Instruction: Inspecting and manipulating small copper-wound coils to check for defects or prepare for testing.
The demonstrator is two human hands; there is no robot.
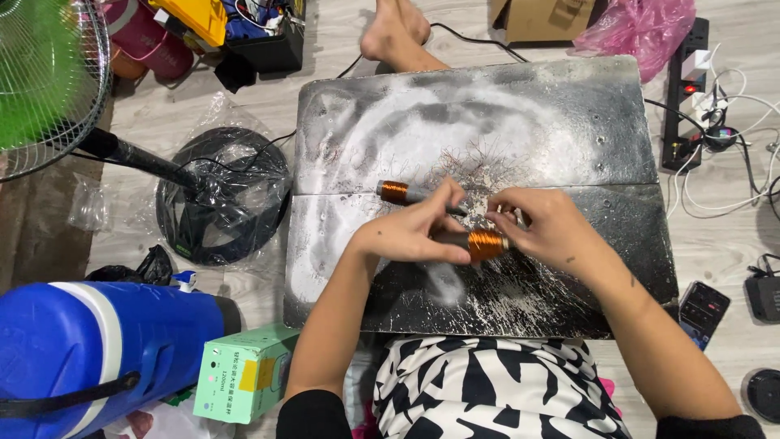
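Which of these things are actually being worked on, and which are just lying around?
In use: left hand and right hand holding a copper wire coil; second coil; metal work board.

Lying about: fan, blue jug, green box, power strip, phone.

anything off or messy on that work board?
The dark work board is badly scuffed, with white scratch marks and loose copper wire scraps scattered mid-board. A second copper coil lies loose behind the left hand; both hands, right hand too, hold another coil.
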